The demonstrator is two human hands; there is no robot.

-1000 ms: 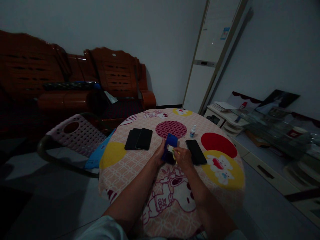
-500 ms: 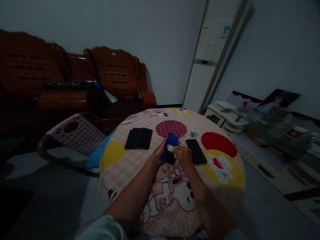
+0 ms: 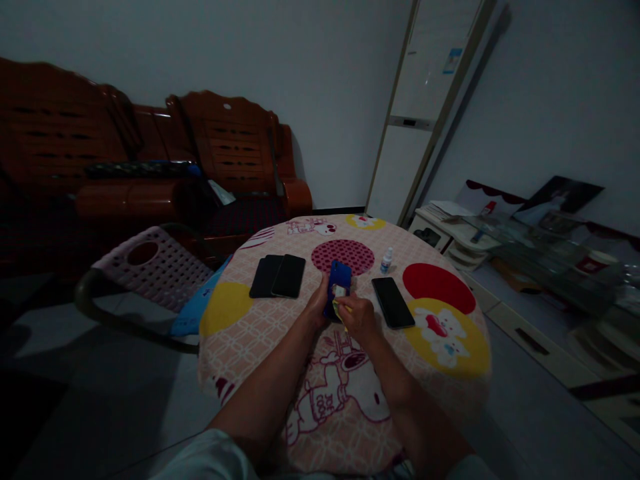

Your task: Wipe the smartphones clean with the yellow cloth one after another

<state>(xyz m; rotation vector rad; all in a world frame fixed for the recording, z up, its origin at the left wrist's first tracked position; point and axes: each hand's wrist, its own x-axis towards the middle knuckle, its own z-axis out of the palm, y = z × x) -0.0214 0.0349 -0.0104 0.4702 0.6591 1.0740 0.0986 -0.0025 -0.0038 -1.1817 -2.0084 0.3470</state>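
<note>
My left hand (image 3: 318, 304) is closed around the left side of a blue phone (image 3: 341, 273), held above the table with its glossy back up. In my right hand (image 3: 360, 317) is a small yellow tool with a white, block-like head (image 3: 340, 292); its exact kind is too dim to make out. That head lies over the middle of the phone's back and seems to touch it. Right of my right hand, a black phone (image 3: 393, 303) lies flat. Behind it stands a small white bottle (image 3: 387, 261) with a blue label.
Two dark flat devices overlap at the left, the upper one a black phone (image 3: 289, 276). A patterned cloth (image 3: 235, 343) covers the round table. A woven chair (image 3: 155, 267) stands left, wooden seats (image 3: 230, 147) behind, and a glass-topped cabinet (image 3: 530, 253) at right.
The blue phone has shifted slightly left and turned more upright. My right hand and its tool have moved left with it, across the phone's back.
</note>
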